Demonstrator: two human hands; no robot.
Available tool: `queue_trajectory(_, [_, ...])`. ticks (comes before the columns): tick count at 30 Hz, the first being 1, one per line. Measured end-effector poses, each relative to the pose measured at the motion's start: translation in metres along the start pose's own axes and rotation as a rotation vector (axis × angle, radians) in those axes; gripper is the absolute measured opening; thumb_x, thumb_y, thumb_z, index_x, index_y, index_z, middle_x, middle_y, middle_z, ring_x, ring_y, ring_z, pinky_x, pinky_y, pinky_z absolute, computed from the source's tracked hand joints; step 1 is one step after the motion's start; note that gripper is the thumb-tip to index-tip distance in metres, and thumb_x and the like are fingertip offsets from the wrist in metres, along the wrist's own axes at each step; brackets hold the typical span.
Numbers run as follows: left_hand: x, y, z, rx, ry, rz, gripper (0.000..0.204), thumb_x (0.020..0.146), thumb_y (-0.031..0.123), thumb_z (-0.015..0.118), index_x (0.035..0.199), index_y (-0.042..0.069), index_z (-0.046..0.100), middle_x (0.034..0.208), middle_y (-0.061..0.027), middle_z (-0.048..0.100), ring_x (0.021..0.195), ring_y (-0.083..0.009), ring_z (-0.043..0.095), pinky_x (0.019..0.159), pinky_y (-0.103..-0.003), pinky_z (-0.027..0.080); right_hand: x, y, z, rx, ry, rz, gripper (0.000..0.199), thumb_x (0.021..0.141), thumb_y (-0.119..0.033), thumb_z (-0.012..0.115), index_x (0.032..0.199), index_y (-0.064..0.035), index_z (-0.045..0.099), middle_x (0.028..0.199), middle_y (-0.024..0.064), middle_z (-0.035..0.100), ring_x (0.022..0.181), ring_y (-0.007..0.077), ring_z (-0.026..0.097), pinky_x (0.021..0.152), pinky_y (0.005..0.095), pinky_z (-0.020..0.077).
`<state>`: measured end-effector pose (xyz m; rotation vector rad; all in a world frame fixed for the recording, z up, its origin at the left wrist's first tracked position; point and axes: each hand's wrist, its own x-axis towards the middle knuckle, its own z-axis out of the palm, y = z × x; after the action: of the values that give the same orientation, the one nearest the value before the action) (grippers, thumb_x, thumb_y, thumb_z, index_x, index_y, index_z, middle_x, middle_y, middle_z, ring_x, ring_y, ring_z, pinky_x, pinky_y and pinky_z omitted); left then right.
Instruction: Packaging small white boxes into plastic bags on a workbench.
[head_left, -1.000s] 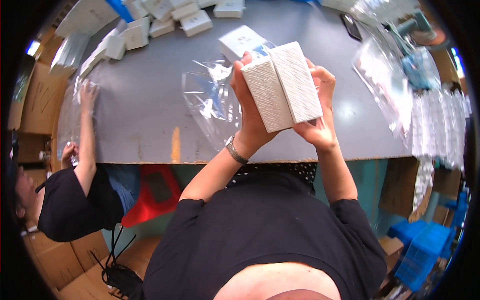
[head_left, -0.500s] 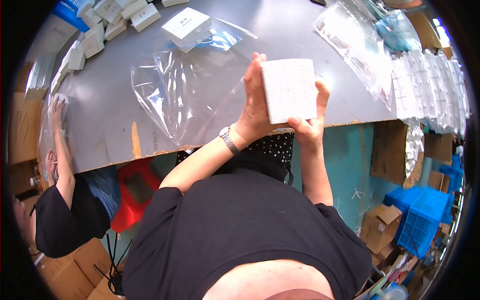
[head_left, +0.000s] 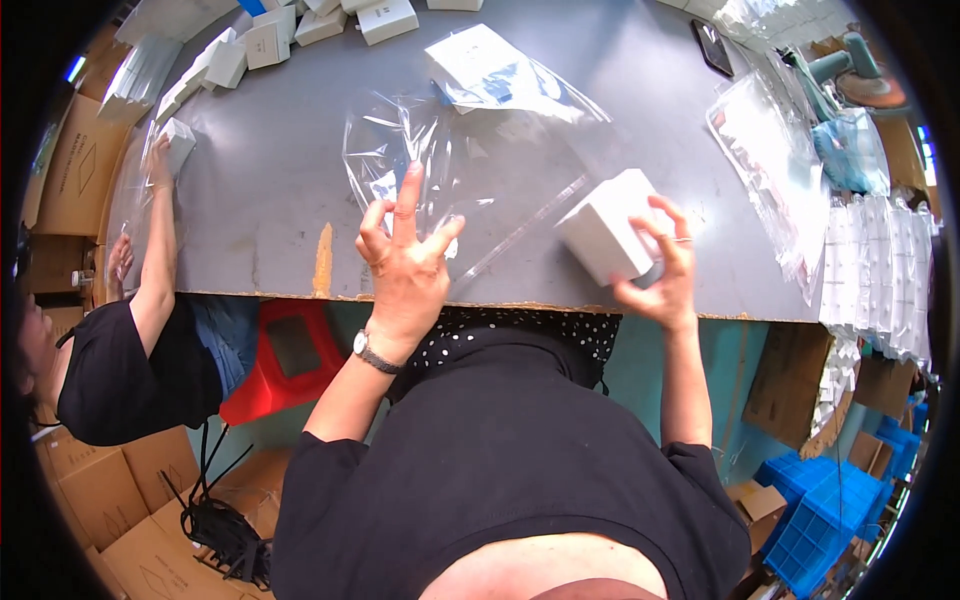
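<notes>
My right hand (head_left: 665, 262) has its thumb and fingers against a small white box (head_left: 600, 235), which leans at an angle near the table's front edge. My left hand (head_left: 408, 262) is open, fingers spread, over the near end of a clear plastic bag (head_left: 375, 135). Whether its fingertips touch the film I cannot tell. Beyond the bag, another white box (head_left: 470, 55) sits with shiny clear film (head_left: 545, 85) over its near side.
Several white boxes (head_left: 268, 42) line the grey table's (head_left: 260, 200) far left. At the left, a co-worker's hand (head_left: 160, 162) touches a white box. A phone (head_left: 712, 47), flat clear bags (head_left: 765, 150) and stacked white packs (head_left: 880, 270) are to the right. Blue crates (head_left: 820, 520) stand below.
My left hand has let go of the white box and moved left over the plastic bag. The right hand has lowered the box toward the table, turning it. The view has shifted too.
</notes>
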<state>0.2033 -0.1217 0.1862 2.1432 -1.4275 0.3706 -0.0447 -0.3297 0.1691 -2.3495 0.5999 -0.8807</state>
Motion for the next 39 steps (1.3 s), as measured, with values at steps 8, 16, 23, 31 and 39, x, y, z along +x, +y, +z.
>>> queue_trajectory(8, [0.018,0.010,-0.009,-0.218,0.045,0.102,0.067,0.069,-0.017,0.053,0.133,0.002,0.059,0.139,-0.0072,0.057,0.108,-0.0287,0.051,0.095,-0.036,0.044,0.119,-0.046,0.129,0.113,-0.144,-0.322,0.067,0.057,-0.031,0.080,0.122,-0.0195,0.065,0.137,0.0171,0.049,0.126,0.0406,0.043,0.107,0.0509,0.0372])
queue_trajectory(16, [0.003,-0.011,-0.005,-0.307,0.158,-0.001,0.049,0.074,-0.012,0.062,0.120,0.005,0.063,0.122,-0.0098,0.056,0.096,-0.0257,0.052,0.079,-0.034,0.046,0.145,-0.046,0.181,-0.263,0.001,-0.399,0.086,0.064,-0.039,0.083,0.143,-0.0267,0.049,0.147,0.0178,0.041,0.128,0.0430,0.038,0.109,0.0506,0.0347])
queue_trajectory(23, [-0.010,-0.024,0.001,-0.466,-0.098,-0.340,0.026,0.078,-0.004,0.063,0.101,0.003,0.055,0.094,-0.0129,0.056,0.083,-0.0305,0.057,0.077,-0.040,0.047,0.105,-0.045,0.169,-0.133,-0.106,-0.262,0.048,0.078,-0.022,0.071,0.121,-0.0035,0.059,0.123,0.0210,0.056,0.114,0.0406,0.053,0.098,0.0474,0.0441])
queue_trajectory(31, [0.002,-0.036,-0.001,-0.697,-0.147,-0.223,0.017,0.077,-0.007,0.061,0.092,0.001,0.058,0.081,-0.0126,0.056,0.069,-0.0286,0.060,0.064,-0.038,0.050,0.140,-0.058,0.192,-0.300,-0.426,-0.177,0.049,0.080,-0.017,0.063,0.126,-0.0033,0.058,0.118,0.0207,0.061,0.098,0.0404,0.061,0.082,0.0492,0.0512])
queue_trajectory(39, [0.094,-0.139,-0.016,-0.969,-0.149,-0.428,0.011,0.084,0.009,0.073,0.092,0.002,0.068,0.083,-0.0062,0.069,0.068,-0.0128,0.064,0.063,-0.027,0.052,0.268,-0.059,0.053,0.770,-1.507,-0.297,0.053,0.086,-0.034,0.074,0.127,-0.0043,0.061,0.127,0.0126,0.063,0.104,0.0218,0.066,0.086,0.0316,0.0535])
